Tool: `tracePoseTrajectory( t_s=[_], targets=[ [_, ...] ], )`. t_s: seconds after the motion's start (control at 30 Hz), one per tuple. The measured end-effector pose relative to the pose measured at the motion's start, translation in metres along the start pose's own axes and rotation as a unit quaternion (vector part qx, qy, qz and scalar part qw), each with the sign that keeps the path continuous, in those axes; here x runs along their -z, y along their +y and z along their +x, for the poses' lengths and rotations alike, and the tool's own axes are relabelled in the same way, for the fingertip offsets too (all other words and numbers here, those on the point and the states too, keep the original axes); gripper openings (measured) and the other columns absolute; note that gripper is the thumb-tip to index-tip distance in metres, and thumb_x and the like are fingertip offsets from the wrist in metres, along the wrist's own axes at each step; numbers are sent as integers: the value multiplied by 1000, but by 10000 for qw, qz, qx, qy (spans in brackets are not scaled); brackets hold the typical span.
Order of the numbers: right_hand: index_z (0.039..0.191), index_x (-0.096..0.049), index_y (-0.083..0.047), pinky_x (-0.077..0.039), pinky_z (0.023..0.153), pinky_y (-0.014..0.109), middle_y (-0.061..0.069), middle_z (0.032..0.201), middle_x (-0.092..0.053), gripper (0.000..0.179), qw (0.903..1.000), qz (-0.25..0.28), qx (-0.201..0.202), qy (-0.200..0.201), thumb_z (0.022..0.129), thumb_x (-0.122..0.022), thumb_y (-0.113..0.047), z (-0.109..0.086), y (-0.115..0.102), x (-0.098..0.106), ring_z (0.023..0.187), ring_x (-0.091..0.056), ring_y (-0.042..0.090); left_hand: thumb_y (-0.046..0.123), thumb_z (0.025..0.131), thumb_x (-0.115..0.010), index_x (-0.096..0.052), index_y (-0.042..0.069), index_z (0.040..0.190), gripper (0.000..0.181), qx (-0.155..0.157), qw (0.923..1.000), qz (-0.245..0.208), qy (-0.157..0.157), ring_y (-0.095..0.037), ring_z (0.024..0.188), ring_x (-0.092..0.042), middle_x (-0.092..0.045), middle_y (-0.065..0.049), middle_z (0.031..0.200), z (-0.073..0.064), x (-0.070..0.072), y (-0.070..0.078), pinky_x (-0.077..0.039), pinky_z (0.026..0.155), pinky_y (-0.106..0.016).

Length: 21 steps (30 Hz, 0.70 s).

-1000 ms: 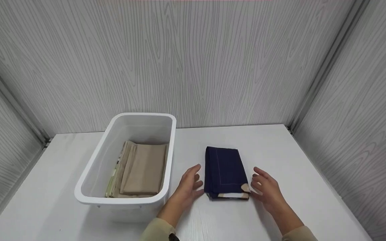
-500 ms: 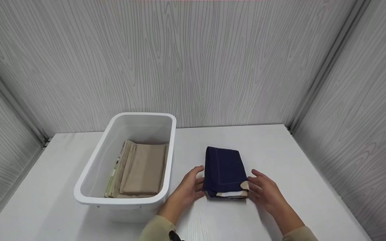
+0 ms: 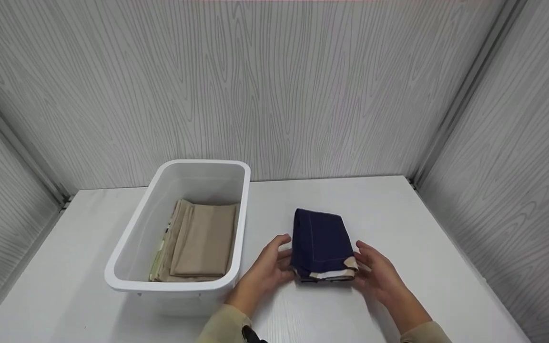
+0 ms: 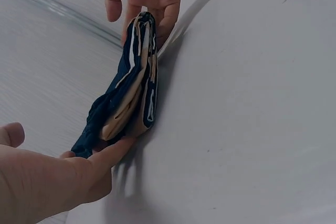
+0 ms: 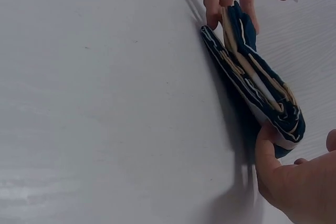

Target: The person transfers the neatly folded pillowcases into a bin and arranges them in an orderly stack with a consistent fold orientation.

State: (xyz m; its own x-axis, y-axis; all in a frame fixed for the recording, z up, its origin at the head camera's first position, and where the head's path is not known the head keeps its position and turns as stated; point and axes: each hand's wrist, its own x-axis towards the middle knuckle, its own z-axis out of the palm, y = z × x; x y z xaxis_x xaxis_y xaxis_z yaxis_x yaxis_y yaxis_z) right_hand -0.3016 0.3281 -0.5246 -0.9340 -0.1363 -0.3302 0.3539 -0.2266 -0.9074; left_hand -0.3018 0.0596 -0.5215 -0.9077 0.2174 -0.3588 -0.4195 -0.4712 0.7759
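A folded navy cloth (image 3: 324, 240) with beige and white layers at its near edge lies between my two hands. My left hand (image 3: 266, 267) touches its left side, fingertips tucked beneath the edge and thumb held apart. On the opposite side, my right hand (image 3: 378, 276) has its fingers under the right edge, its thumb also off the fabric. Both wrist views show the stacked layers of the cloth (image 4: 134, 77) end-on, its edges slightly raised over a shadow. The fingertips under the cloth are partly hidden.
Left of my hands stands a deep white plastic bin (image 3: 245, 224). Inside it are folded beige cloths (image 3: 205, 240) and a green-patterned one (image 3: 160, 255). Wood-grain panels (image 3: 274, 90) enclose the white table (image 3: 374, 200) at the back and sides.
Both hands have moved inward to the cloth, and their fingers have slipped under its side edges. The cloth's near end has lifted and bowed slightly. The bin is unchanged.
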Motion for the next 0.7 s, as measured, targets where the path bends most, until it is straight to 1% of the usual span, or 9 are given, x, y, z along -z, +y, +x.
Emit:
tracePoseTrajectory(
  t_s=[0.13,0.23,0.37,0.5,0.6,0.7],
  targets=[
    [159,-21,-11,-44,106,44,26,160,-20,60,9999,113,-32,-3,106,-40,-31,2,1,0,143,-31,43,40,94,-53,-34,4,151,70,-26,9999,99,33,-35,126,-56,-38,-30,148,0,0,-1,-49,99,-52],
    [160,-19,-11,-43,107,47,26,161,-18,62,9996,252,-113,-84,106,-40,-33,2,2,-1,144,-30,42,40,95,-53,-35,3,151,69,-6,9998,156,74,-35,124,-57,-39,-29,147,0,0,-2,-52,96,-49],
    [160,-17,-13,-39,111,52,25,162,-13,63,9980,516,-272,-236,106,-41,-35,-1,1,-2,146,-26,43,38,96,-52,-33,3,151,68,19,9999,85,98,-37,126,-54,-37,-32,146,-2,-1,-2,-49,100,-51],
    [161,-14,-11,-34,113,56,27,163,-8,63,9966,677,-243,-392,107,-38,-35,-3,1,-2,147,-20,47,38,96,-52,-30,5,154,70,75,9999,112,19,-35,123,-54,-41,-33,144,-3,-3,-2,-47,102,-51],
    [161,-10,-10,-32,115,55,29,163,-5,64,9960,726,-213,-471,107,-36,-34,-5,1,-2,148,-17,47,39,95,-53,-30,7,154,71,197,9998,53,-51,-35,124,-54,-42,-31,145,-4,-5,-2,-48,101,-50],
    [161,-10,-11,-34,114,53,29,163,-4,65,9961,710,-262,-463,107,-37,-34,-5,0,-2,148,-17,46,41,94,-54,-32,9,153,71,248,9996,85,-68,-37,126,-53,-38,-29,148,-5,-7,-1,-50,97,-54]
  ],
)
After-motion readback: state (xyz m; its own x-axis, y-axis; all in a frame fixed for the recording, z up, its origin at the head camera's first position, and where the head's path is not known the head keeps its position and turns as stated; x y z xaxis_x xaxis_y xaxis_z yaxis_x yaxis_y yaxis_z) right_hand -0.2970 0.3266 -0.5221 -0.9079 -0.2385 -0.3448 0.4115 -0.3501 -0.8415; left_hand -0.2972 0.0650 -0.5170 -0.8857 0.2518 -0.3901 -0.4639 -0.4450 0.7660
